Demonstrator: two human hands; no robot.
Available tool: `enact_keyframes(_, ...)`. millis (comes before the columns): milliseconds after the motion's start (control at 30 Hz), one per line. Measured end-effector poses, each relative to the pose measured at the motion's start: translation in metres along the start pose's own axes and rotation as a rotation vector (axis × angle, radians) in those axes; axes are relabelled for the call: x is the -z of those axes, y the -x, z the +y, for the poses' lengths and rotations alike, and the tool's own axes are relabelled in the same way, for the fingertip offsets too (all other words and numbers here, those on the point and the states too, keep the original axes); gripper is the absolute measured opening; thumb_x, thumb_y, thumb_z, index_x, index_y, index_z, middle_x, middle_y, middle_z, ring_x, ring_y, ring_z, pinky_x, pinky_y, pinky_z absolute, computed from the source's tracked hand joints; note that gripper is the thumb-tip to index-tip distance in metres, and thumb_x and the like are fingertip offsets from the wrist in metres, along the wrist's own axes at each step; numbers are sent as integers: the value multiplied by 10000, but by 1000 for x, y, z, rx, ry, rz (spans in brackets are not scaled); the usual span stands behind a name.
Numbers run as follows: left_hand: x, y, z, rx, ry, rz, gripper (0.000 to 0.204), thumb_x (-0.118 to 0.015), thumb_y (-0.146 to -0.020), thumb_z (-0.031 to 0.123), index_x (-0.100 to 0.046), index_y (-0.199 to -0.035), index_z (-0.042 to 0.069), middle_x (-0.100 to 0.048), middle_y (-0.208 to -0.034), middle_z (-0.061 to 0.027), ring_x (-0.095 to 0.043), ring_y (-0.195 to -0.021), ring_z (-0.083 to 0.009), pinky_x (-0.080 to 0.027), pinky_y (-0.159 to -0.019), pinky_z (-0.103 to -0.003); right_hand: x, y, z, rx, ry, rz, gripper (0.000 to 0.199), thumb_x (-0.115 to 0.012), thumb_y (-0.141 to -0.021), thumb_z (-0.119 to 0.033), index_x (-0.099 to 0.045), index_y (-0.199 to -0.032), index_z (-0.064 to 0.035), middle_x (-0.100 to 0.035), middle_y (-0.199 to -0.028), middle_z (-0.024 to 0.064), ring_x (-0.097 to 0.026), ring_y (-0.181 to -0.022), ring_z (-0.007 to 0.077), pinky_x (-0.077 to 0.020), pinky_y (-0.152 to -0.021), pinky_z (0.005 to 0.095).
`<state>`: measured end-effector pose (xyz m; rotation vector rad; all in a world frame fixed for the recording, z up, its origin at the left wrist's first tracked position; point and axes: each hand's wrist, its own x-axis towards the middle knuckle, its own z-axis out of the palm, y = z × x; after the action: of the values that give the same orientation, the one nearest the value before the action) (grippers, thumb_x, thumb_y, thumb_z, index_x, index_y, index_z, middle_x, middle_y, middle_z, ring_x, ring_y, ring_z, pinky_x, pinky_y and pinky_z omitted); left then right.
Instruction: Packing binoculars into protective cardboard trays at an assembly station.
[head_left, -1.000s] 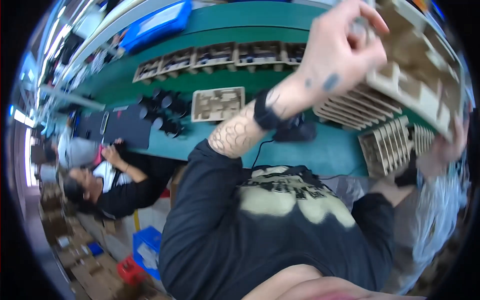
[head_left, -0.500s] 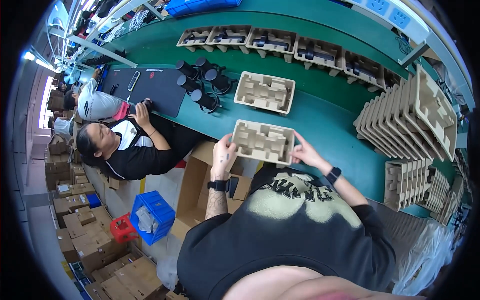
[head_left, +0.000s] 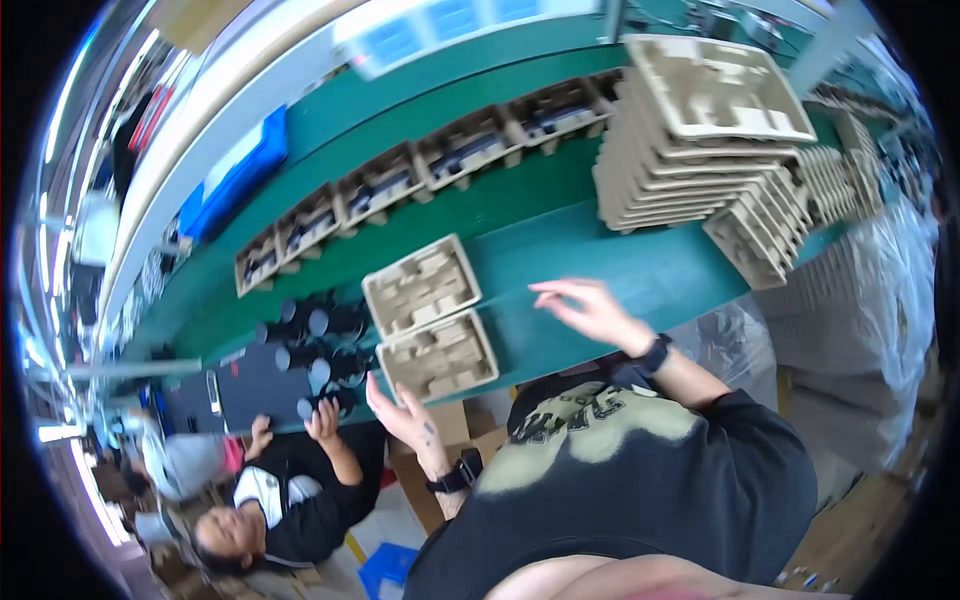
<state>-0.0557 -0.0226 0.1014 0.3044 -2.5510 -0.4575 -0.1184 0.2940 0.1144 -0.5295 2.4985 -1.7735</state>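
Two beige moulded pulp trays lie side by side on the green workbench. The nearer tray (head_left: 440,358) rests by the front edge, and the farther tray (head_left: 422,285) sits right behind it. My left hand (head_left: 405,418) is beside the nearer tray's front left corner, fingers apart and holding nothing; whether it still touches the rim I cannot tell. Over bare bench to the right of the trays, my right hand (head_left: 592,312) is held out with its fingers stretched and nothing in it. Both trays have shaped hollows with no parts in them.
A tall stack of pulp trays (head_left: 715,95) stands at the right, with tilted trays (head_left: 765,225) beside it. A row of filled trays (head_left: 465,150) lines the back. Black cylinders (head_left: 320,322) stand left, where a co-worker's hand (head_left: 323,420) reaches in. Clear plastic sheeting (head_left: 850,330) hangs at right.
The tray that both hands held is now down on the bench against the other one. My hands have let go and parted, the right one moving away rightward. The view has turned toward the right.
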Motion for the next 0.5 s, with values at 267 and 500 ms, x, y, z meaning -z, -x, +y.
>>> enact_keyframes(267,15,-87,301,-299,1181,-483,200,-472,-942,116,-623,-912,-11,-610,-702,-42,-558,-623,-114,-442,-578,-236,317,46,-103,92,370,1117,325,-515,-904,-216,-628,-1143,-26,-638,-989,61,-548,-773,111,-439,-704,241)
enact_keyframes(500,23,-119,413,-297,1120,-466,185,-586,-899,195,-585,-903,11,-581,-660,-14,-514,-561,-84,-394,-512,-243,404,13,-87,79,160,685,355,-610,-842,-207,-617,-1153,-35,-652,-901,58,-596,-882,119,-465,-751,244)
